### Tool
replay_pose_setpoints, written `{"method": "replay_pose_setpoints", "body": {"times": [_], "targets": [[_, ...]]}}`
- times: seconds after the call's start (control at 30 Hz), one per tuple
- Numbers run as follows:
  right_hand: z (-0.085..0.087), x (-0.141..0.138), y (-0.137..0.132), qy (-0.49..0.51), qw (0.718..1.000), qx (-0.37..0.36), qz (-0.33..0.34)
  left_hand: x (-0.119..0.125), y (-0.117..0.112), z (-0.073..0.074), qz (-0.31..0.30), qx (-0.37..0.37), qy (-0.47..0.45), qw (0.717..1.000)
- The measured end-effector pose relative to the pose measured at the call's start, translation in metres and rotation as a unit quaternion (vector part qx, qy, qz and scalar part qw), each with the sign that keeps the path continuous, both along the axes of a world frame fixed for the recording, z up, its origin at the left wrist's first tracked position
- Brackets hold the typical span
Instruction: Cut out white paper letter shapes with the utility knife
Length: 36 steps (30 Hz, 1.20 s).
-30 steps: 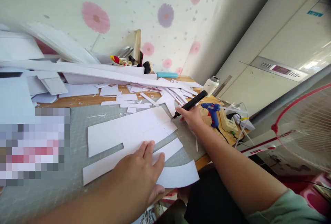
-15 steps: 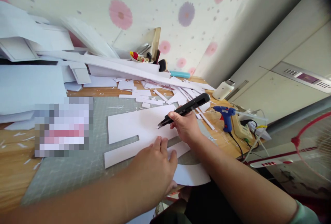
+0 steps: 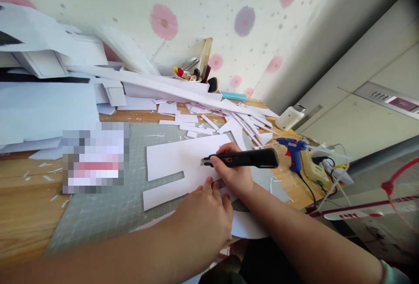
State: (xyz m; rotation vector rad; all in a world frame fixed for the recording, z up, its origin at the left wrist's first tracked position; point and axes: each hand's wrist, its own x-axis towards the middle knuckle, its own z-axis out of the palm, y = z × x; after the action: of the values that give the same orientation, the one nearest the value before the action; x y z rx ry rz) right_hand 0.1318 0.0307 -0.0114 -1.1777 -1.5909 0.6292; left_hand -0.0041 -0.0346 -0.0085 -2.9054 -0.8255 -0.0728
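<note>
Knife (image 3: 250, 158) swung level in right hand (image 3: 235, 171); board (image 3: 180, 156) under left hand (image 3: 207, 209).

A white notched board (image 3: 176, 154) lies flat beneath the left fingers (image 3: 208, 183); a black cutter (image 3: 252, 158) sits in the right fingers (image 3: 225, 147), tip over the board.

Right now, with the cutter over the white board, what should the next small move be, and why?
I'd probably ease the left hand back a little before the blade moves: its fingertips rest on the white board close to the blade of the black cutter, which the right hand grips with the tip pointing left.
</note>
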Motion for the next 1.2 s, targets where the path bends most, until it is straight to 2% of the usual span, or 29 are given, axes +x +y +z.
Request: {"method": "replay_pose_setpoints", "body": {"times": [0.23,0.43,0.6,0.73,0.83,1.03,1.2], "targets": [[-0.005,0.0,0.003,-0.02,0.999,0.034,0.009,0.001,0.001,-0.007,-0.009,0.022,0.004,1.0],[-0.008,0.001,0.0,-0.031,0.999,0.031,0.016,0.002,0.001,-0.002,-0.001,0.008,0.02,1.0],[-0.01,0.007,-0.007,-0.068,0.998,-0.015,0.003,0.002,0.001,0.001,0.006,-0.013,0.014,1.0],[-0.012,0.009,-0.012,-0.091,0.994,-0.059,-0.019,0.004,0.0,-0.003,0.015,-0.014,0.013,1.0],[-0.012,0.007,-0.016,-0.091,0.993,-0.074,-0.012,0.005,-0.001,-0.007,0.013,0.001,0.006,1.0],[-0.006,0.002,-0.024,-0.107,0.993,-0.048,-0.026,0.006,-0.003,-0.008,0.009,0.005,-0.007,1.0],[-0.009,0.001,-0.024,-0.102,0.993,-0.032,-0.057,0.007,-0.005,-0.011,0.011,0.009,-0.023,1.0]]}}
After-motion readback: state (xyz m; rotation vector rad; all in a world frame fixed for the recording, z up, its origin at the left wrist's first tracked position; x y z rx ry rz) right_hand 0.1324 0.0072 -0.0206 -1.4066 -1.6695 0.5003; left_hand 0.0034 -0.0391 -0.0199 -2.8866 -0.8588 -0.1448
